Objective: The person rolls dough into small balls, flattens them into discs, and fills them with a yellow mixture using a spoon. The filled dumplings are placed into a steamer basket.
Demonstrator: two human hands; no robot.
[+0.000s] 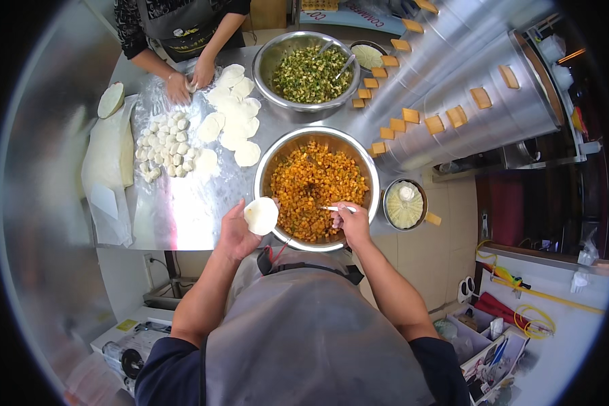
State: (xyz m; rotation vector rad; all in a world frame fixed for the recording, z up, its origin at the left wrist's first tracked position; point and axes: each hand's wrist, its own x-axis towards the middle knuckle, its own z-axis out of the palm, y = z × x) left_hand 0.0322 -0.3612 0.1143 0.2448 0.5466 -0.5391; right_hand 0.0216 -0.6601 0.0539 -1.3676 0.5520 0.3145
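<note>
A round white dough wrapper (261,216) rests across the palm and fingers of my left hand (237,232), beside the near left rim of a steel bowl (373,175). Diced orange filling (309,177) covers the bottom of that bowl. My right hand (352,223) is over the bowl's right side and grips the pale handle of a small utensil (341,208). Its far end reaches into the filling, so its shape is hidden. To the right, a small steamer (406,213) with a woven liner holds one white bun (406,193).
A second steel bowl (264,81) holds chopped green filling. Flat wrappers (236,116) and dough pieces (167,144) lie on the floured steel table (193,218). Across it, a co-worker's hands (188,86) handle dough. Tall steamer stacks (436,116) with wooden handles stand at the right.
</note>
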